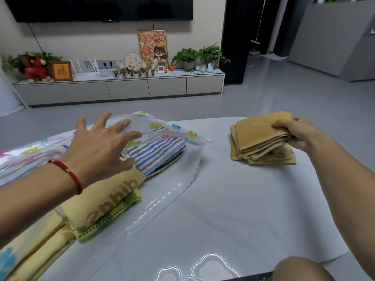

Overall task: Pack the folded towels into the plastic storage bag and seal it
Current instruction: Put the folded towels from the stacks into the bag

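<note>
Head view, landmark is the storage bag:
Storage bag (178,134): I see clear plastic with coloured flower prints, lying on the left half of the grey table (233,199), mouth open toward the middle of the table. Upper flap lifted, lower flap spread flat on the tabletop.
Left hand (101,142): I read it as spread, fingers straight and apart, palm down. It hovers over the bag mouth, fingertips at the raised upper flap. Whether they touch the plastic I cannot tell. Red cord bracelet (71,175) on the wrist.
Striped towel (160,155): folded, blue, white and grey stripes, inside the bag mouth, under the raised flap, resting on the lower flap.
Yellow towel (109,199): folded, brown lettering and green edge, just nearer me than the striped one, inside the bag, partly under my left wrist.
More yellow folded cloth (40,240): deeper in the bag, toward the near left corner.
Right hand (298,134): fingers curled, clamped on the right edge of the tan towels.
Tan towels (261,138): folded stack, well apart from the bag, to its right on the table. Upper layers lifted by my grip, lowest layers on the tabletop.
TV cabinet (121,88): beyond the bag, against the wall, with plants and framed pictures on top.
</note>
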